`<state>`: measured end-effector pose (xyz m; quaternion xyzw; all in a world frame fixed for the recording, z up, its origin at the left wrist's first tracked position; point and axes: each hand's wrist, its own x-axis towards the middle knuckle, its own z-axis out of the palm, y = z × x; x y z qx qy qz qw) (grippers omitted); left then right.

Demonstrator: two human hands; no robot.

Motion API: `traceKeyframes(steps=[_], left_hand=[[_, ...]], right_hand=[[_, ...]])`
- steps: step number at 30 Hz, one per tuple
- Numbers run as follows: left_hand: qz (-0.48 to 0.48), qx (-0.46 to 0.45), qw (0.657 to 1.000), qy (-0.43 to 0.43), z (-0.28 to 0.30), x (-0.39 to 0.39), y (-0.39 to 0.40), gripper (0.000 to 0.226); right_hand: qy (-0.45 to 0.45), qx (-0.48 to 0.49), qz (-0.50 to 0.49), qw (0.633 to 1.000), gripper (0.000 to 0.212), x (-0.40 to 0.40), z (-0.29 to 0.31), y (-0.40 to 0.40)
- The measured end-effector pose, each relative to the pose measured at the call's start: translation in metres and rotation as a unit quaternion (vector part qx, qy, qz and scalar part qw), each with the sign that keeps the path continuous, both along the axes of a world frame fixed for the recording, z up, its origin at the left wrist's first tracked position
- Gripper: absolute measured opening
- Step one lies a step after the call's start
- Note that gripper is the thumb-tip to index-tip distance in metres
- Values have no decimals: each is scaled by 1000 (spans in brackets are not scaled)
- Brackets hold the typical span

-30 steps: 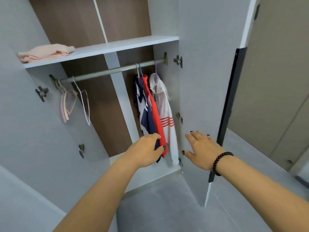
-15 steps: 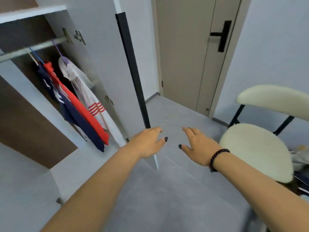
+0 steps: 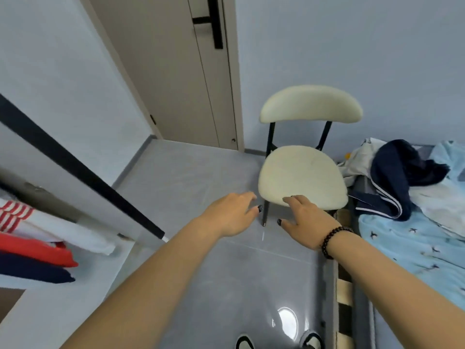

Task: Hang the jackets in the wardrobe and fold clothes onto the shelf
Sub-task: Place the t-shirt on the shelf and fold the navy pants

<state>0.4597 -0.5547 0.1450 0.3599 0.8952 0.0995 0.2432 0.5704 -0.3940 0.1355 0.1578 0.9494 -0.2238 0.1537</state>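
A grey tiled floor [image 3: 191,187] fills the middle of the view, with a pale wall [image 3: 377,46] at the far side and a beige room door [image 3: 176,71] with a black handle [image 3: 214,21] set in it at far centre. On the left stands the open white wardrobe door [image 3: 63,84], its black edge strip [image 3: 75,165] running diagonally down toward the floor. On the right lies a bed [image 3: 422,253] covered by a light blue sheet with small dark bird shapes, and on its far end sits a heap of clothes: a navy jacket [image 3: 400,172] with white trim on top of white and pale blue garments [image 3: 362,157]. Just left of the bed, a chair [image 3: 302,172] with a cream seat and backrest on black legs stands near the far wall. At the left edge, the lower ends of hung garments show inside the wardrobe: a white jacket with red stripes [image 3: 50,227], a red garment [image 3: 32,250] and a navy garment [image 3: 30,272], side by side. Both bare arms reach forward over the floor. The left hand [image 3: 231,215] hangs in the air with fingers loosely curled, holding nothing. The right hand [image 3: 304,217], with a dark bead bracelet [image 3: 332,240] at the wrist, is spread with relaxed fingers in front of the near edge of the chair seat, also holding nothing; whether it touches the seat cannot be told. Both show dark nail polish. Two shoe tips [image 3: 276,341] show at the near edge.
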Motion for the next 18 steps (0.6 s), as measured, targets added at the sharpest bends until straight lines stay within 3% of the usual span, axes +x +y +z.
traceKeyframes(steps=[6, 18], left_hand=[[-64, 11, 998, -13, -13, 18, 101, 41], [-78, 20, 990, -117, -57, 63, 285, 43]], right_hand=[[-29, 0, -65, 997, 54, 36, -19, 87], [-79, -33, -119, 989, 50, 88, -58, 262]])
